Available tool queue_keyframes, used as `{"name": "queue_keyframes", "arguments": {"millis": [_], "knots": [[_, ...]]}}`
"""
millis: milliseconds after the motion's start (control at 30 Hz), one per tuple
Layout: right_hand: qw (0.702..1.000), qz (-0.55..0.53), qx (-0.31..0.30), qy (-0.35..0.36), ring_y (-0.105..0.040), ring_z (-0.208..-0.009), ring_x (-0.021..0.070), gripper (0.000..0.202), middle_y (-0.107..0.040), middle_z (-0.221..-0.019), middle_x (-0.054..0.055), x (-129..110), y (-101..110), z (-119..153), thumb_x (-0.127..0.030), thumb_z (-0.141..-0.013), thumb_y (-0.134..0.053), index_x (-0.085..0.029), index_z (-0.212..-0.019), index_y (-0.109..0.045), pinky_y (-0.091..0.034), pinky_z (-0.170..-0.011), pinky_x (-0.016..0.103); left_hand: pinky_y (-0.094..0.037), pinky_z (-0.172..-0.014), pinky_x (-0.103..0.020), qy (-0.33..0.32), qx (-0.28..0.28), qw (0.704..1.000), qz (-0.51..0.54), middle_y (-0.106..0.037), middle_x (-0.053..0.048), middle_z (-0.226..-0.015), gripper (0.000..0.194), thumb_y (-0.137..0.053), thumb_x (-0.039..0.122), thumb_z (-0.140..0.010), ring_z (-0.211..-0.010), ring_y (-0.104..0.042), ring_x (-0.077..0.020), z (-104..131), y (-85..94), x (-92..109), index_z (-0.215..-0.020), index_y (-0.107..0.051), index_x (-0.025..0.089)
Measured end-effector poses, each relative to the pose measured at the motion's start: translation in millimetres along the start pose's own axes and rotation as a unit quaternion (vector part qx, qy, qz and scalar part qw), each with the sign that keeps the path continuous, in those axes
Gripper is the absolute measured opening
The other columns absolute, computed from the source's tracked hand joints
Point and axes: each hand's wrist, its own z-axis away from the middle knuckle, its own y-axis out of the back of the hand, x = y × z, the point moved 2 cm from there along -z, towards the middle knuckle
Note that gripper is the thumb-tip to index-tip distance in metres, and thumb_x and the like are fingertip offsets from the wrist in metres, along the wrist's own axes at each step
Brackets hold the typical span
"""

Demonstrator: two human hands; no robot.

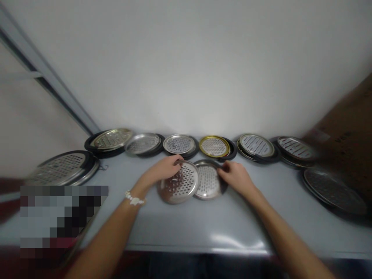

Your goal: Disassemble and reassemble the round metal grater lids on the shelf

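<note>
My left hand (169,167) grips the upper edge of a round metal grater disc (186,182) with rows of holes. This disc is tilted, and its right edge overlaps a second round grater disc (207,182). My right hand (236,175) is closed on the right rim of that second disc, thumb and fingers pinching the edge. A dark rim shows behind the second disc; I cannot tell whether it is a separate ring. Both discs are over the middle of the grey table (180,228).
Along the wall stand several grater stacks with black rings, among them a gold-rimmed grater (215,146) and a silver grater (178,144). More graters lie left (62,166) and right (334,188). A cardboard box (345,128) borders the right side. A pixelated patch hides the lower left.
</note>
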Motion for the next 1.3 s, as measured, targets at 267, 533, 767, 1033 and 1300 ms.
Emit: {"name": "queue_keyframes", "arguments": {"millis": [267, 533, 767, 1033, 1300], "knots": [[0.996, -0.037, 0.051, 0.063, -0.062, -0.094, 0.0220, 0.030, -0.067, -0.105, 0.010, 10, -2, -5, -0.011, -0.078, -0.054, -0.016, -0.107, -0.061, -0.045, -0.085, 0.032, -0.048, -0.090, -0.034, -0.008, 0.015, 0.997, -0.073, -0.074, -0.012, -0.113, 0.038, -0.050, 0.012, -0.076, -0.102, -0.067, -0.0262, -2, 2.8, -4, -0.108, -0.069, 0.016], [0.993, -0.048, 0.056, 0.089, -0.059, -0.104, 0.0237, 0.036, -0.063, -0.106, 0.010, 15, -2, -6, -0.004, -0.073, -0.048, -0.017, -0.105, -0.059, -0.044, -0.094, 0.035, -0.047, -0.095, -0.036, -0.033, 0.025, 0.990, -0.136, -0.073, -0.012, -0.111, 0.039, -0.051, 0.006, -0.073, -0.105, -0.066, -0.0273, -1, 4.1, -6, -0.105, -0.071, 0.016], [0.995, -0.028, 0.054, 0.078, -0.059, -0.095, 0.0241, 0.021, -0.061, -0.098, 0.009, 8, -3, -2, -0.011, -0.076, -0.050, -0.019, -0.096, -0.053, -0.045, -0.085, 0.034, -0.047, -0.094, -0.036, -0.114, 0.081, 0.985, -0.102, -0.071, -0.010, -0.107, 0.026, -0.052, 0.012, -0.083, -0.101, -0.063, -0.0244, 6, -11.4, 23, -0.103, -0.069, 0.017], [0.997, -0.042, 0.040, 0.058, -0.059, -0.086, 0.0212, 0.017, -0.063, -0.095, 0.007, 7, -2, -2, -0.016, -0.077, -0.053, -0.019, -0.093, -0.054, -0.042, -0.075, 0.031, -0.047, -0.088, -0.035, -0.170, 0.010, 0.984, -0.059, -0.070, -0.007, -0.100, 0.020, -0.054, 0.022, -0.091, -0.091, -0.064, -0.0228, 18, -43.4, 50, -0.106, -0.068, 0.021], [0.996, -0.075, 0.027, 0.032, -0.058, -0.078, 0.0191, 0.017, -0.065, -0.088, 0.004, 5, 7, -1, -0.016, -0.071, -0.058, -0.020, -0.088, -0.057, -0.040, -0.069, 0.029, -0.046, -0.087, -0.036, -0.164, 0.020, 0.982, -0.092, -0.070, -0.007, -0.095, 0.024, -0.055, 0.013, -0.081, -0.093, -0.062, -0.0241, 17, -40.3, 47, -0.098, -0.070, 0.020]]}}
